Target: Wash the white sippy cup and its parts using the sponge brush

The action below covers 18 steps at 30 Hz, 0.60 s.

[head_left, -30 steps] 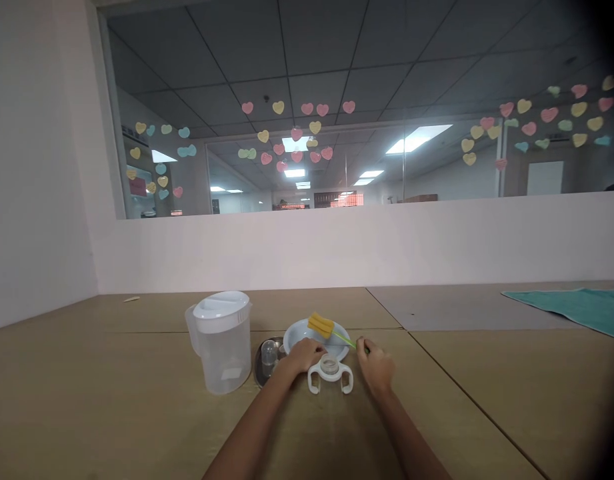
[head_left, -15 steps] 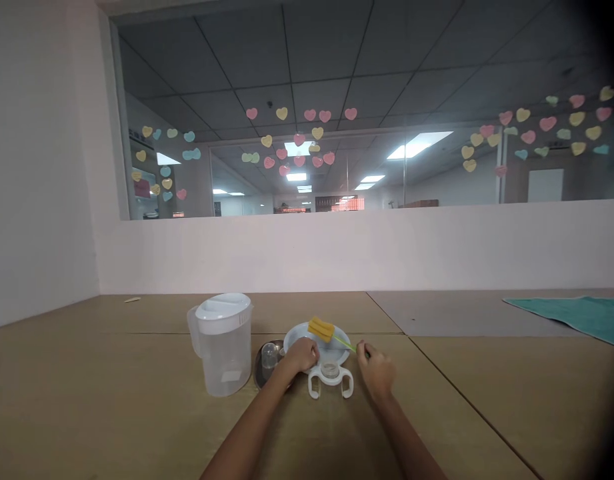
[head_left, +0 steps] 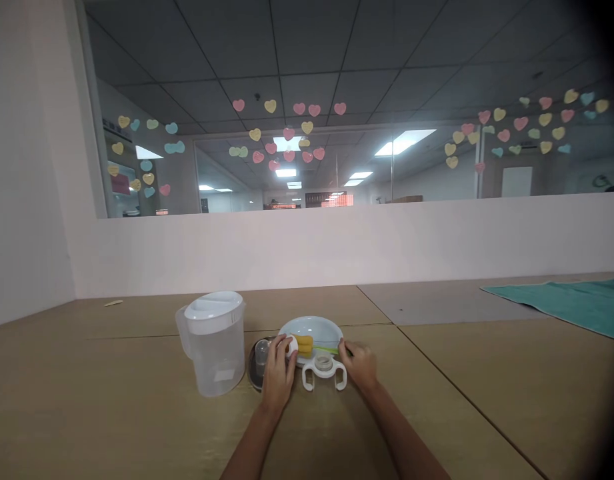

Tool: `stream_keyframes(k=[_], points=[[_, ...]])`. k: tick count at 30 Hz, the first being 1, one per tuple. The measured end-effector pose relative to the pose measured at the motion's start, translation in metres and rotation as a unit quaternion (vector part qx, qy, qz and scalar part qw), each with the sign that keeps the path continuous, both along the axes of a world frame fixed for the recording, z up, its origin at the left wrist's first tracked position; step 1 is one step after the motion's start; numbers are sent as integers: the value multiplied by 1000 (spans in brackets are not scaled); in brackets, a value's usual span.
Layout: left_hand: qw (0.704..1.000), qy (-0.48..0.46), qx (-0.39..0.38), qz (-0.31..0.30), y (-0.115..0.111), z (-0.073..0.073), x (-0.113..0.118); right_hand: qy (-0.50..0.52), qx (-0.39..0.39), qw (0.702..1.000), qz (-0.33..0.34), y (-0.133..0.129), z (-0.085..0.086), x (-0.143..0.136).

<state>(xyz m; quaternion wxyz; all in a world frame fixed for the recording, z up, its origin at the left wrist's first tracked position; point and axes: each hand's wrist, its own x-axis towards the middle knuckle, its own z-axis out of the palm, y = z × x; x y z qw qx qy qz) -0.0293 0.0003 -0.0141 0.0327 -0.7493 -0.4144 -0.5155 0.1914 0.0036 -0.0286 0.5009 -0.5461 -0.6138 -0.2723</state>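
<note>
Ok so a clear jug (head_left: 217,357) is standing left, left hand (head_left: 277,375) is curling half-open around a small white ring (head_left: 293,347), yellow sponge brush (head_left: 305,345) is hanging right by it over the bowl (head_left: 317,327), right hand (head_left: 361,365) pretty much closed, pinching the green handle (head_left: 327,350).

I count one pitcher (head_left: 219,357), one bowl (head_left: 314,325), one sponge brush (head_left: 305,345), one two-handled piece (head_left: 325,371), one ring (head_left: 293,346), one tray (head_left: 252,377), one cloth (head_left: 571,303).

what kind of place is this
Probably an office-like indoor workroom, though its exact use isn't clear: a big wall window carries heart-shaped notes, and its glass shows ceiling light panels.
</note>
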Motion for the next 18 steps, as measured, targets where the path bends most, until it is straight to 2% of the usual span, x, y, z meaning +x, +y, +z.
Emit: stream_keyframes(k=[5, 10, 14, 18], points=[[999, 43, 4, 16, -2, -2, 1, 2, 55, 998, -19, 1, 1, 2], [995, 94, 16, 26, -5, 0, 2, 58, 39, 997, -22, 4, -2, 4], [997, 70, 12, 33, -3, 1, -5, 86, 16, 996, -17, 3, -2, 3], [995, 43, 40, 79, 4, 2, -21, 94, 1, 995, -12, 2, -2, 5]])
